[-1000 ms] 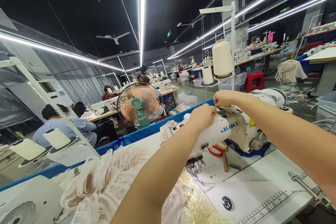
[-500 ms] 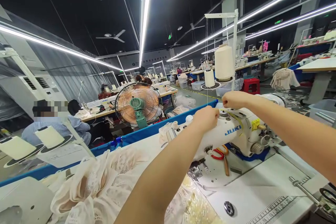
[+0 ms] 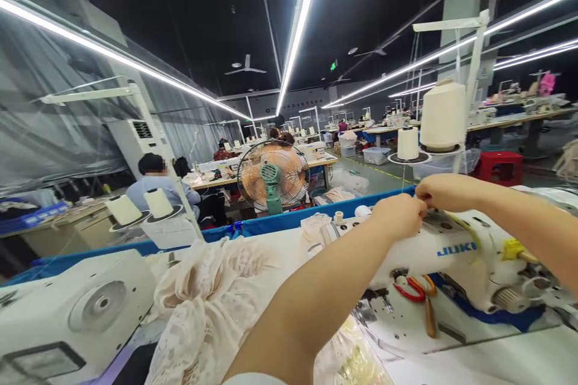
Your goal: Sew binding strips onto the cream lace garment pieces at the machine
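Atop the sewing machine (image 3: pixel 451 248), left hand (image 3: pixel 400 216) and right hand (image 3: pixel 445 192) pinch thread (image 3: pixel 403 177) in tight grips.

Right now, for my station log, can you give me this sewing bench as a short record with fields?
left hand: pinched shut on the thread over the JUKI sewing machine
right hand: pinched shut on the same thread, fingertips meeting the left hand's
thread path: drops thin from above to where the hands meet
behind machine: large thread cone, small thread cone
under machine arm: red-handled scissors lying on the bed
left of forearm: cream lace fabric, heaped
background: standing fan; seated person at another table
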`<state>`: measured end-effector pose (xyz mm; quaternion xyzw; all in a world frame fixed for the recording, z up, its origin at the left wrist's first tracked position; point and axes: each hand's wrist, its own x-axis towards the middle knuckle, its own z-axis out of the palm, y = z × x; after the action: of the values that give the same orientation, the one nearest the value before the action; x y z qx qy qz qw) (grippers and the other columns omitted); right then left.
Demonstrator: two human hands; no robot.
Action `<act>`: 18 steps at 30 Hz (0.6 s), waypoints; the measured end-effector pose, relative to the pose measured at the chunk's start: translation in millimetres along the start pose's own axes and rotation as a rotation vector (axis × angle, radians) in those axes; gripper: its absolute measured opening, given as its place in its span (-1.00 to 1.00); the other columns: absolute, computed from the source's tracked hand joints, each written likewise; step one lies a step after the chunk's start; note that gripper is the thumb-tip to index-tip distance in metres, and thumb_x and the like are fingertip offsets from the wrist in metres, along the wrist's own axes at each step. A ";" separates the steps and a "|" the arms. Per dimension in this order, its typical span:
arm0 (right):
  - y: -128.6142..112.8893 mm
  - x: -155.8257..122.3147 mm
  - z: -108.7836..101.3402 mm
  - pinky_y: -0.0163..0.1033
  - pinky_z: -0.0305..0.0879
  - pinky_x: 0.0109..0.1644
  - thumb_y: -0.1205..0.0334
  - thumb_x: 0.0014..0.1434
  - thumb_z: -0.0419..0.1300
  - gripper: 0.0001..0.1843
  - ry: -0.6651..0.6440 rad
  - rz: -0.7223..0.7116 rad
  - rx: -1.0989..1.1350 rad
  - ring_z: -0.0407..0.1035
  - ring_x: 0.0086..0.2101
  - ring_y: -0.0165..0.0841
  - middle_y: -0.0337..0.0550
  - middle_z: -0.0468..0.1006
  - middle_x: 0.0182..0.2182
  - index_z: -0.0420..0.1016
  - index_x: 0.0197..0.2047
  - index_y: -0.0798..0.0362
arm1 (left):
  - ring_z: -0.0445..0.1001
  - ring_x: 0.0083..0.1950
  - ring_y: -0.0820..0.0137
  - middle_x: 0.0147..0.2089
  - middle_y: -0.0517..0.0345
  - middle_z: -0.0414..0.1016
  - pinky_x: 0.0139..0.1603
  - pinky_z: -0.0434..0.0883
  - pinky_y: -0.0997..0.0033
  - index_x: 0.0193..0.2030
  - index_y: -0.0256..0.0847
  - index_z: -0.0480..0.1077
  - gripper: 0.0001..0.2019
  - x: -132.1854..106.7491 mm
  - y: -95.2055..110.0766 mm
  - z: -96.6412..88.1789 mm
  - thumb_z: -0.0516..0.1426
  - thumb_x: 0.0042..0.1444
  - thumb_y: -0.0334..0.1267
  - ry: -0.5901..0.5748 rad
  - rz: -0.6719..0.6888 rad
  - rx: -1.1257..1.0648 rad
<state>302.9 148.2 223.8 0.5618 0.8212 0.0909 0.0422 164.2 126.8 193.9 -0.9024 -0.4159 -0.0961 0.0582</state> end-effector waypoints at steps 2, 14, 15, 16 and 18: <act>-0.4 -4.8 6.7 -0.21 0.03 -0.47 0.50 -0.02 0.08 -0.73 0.044 -0.029 0.012 0.29 -0.53 -0.34 -0.14 0.48 -0.57 0.40 -0.63 -0.01 | 0.46 -0.11 0.19 -0.12 0.00 0.47 -0.27 0.39 0.34 -0.14 -0.17 0.45 -0.75 -0.4 0.2 0.0 -0.01 0.13 -0.35 -0.011 0.014 -0.008; -0.1 -1.0 -1.1 -0.22 -0.02 -0.47 0.51 -0.11 0.06 -0.74 0.025 -0.019 0.089 0.16 -0.60 -0.39 -0.17 0.42 -0.63 0.38 -0.67 0.01 | 0.45 -0.12 0.22 -0.13 0.03 0.47 -0.27 0.38 0.35 -0.18 -0.15 0.46 -0.75 2.9 -2.2 3.2 -0.03 0.13 -0.36 0.004 0.019 0.021; -0.7 -5.1 -1.3 -0.21 -0.04 -0.48 0.53 -0.13 0.07 -0.74 0.008 -0.009 0.079 0.13 -0.62 -0.40 -0.18 0.41 -0.64 0.37 -0.69 0.02 | 0.45 -0.13 0.23 -0.11 0.04 0.46 -0.27 0.38 0.35 -0.17 -0.15 0.45 -0.75 3.4 -2.5 3.5 -0.03 0.13 -0.35 0.000 0.017 0.028; 0.7 -8.7 -1.3 -0.22 -0.06 -0.50 0.55 -0.14 0.08 -0.73 -0.018 0.009 0.068 0.11 -0.64 -0.41 -0.19 0.39 -0.66 0.36 -0.70 0.02 | 0.44 -0.13 0.25 -0.11 0.05 0.46 -0.28 0.38 0.36 -0.17 -0.14 0.45 -0.74 3.9 -2.6 3.5 -0.03 0.12 -0.35 -0.004 0.012 0.034; 7.4 -11.9 -1.6 -0.23 -0.06 -0.52 0.57 -0.14 0.11 -0.72 -0.077 0.052 0.049 0.08 -0.66 -0.44 -0.22 0.33 -0.71 0.35 -0.71 0.05 | 0.44 -0.14 0.28 -0.11 0.10 0.45 -0.29 0.37 0.39 -0.17 -0.13 0.44 -0.74 4.3 -2.4 3.0 -0.04 0.12 -0.34 -0.010 -0.002 0.041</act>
<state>313.8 139.5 226.4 0.5870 0.8060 0.0500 0.0576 165.4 132.1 192.0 -0.9011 -0.4190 -0.0831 0.0745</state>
